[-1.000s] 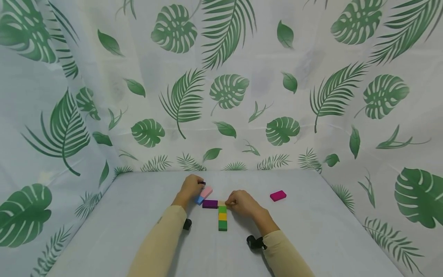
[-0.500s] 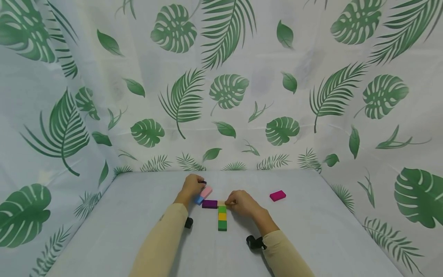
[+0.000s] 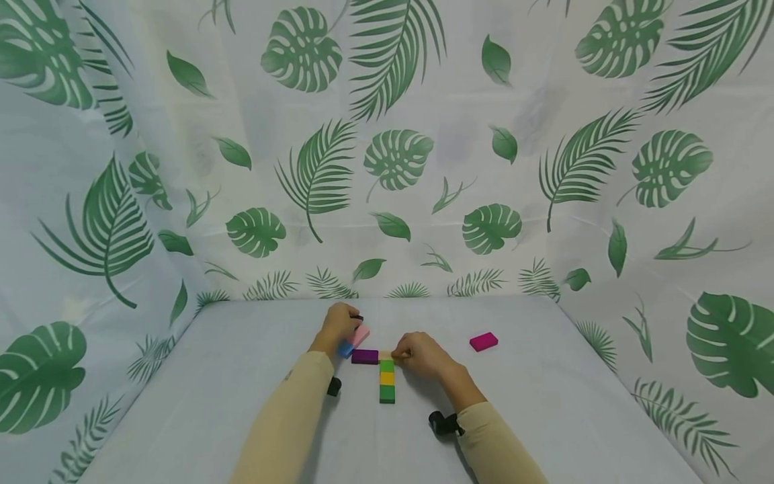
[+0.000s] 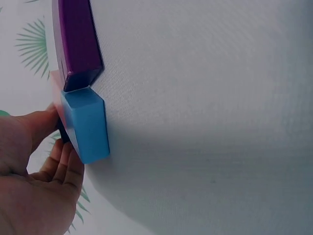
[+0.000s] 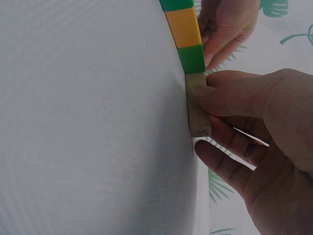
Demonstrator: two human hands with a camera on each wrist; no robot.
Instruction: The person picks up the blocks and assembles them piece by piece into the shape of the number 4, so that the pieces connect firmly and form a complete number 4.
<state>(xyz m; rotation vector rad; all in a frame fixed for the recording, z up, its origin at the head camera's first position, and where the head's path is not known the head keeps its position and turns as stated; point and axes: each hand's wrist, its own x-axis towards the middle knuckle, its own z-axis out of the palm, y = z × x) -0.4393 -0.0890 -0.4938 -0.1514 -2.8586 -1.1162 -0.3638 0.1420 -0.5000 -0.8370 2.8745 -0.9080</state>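
My left hand [image 3: 340,324] pinches a small dark block [image 3: 358,317] at the far end of a pink block [image 3: 361,335]; the fingers hide most of it. Slanting down from the pink block is a blue block [image 4: 89,126], its corner against a purple block [image 3: 365,357]. At the purple block's right end lies a plain wooden block [image 5: 198,110], pinched between the thumb and fingers of my right hand [image 3: 423,355]. Below that, a light green block [image 3: 387,366], a yellow block [image 3: 387,378] and a dark green block [image 3: 387,394] run in a column toward me.
A magenta block [image 3: 484,342] lies apart on the right of the white-covered table [image 3: 532,403]. Leaf-printed cloth [image 3: 399,255] rises behind the table and along both sides. A black wrist camera [image 3: 443,423] sits under my right wrist.
My left hand has shifted slightly to the right and away from me with the dark block. The right hand stays on the wooden block, and the laid blocks keep their places.
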